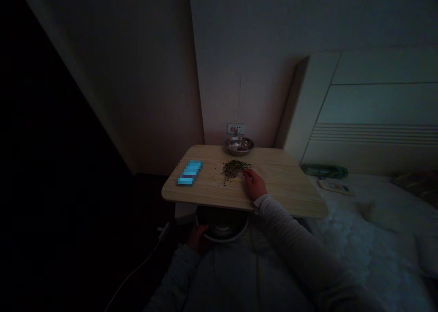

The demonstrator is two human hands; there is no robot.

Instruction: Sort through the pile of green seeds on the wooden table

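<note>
Granules (233,167) in front of steel bowl (239,153)
I see right hand (255,186) among them, fingers narrowed, hold unclear; a sideways brush could scatter some. Left hand (197,239) grips basin (226,241).

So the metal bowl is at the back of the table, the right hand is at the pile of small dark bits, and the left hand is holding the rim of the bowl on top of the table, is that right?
Not quite: the left hand is at the rim of a bowl below the table's front edge, not on top, as the head view shows. The rest stands.
</note>
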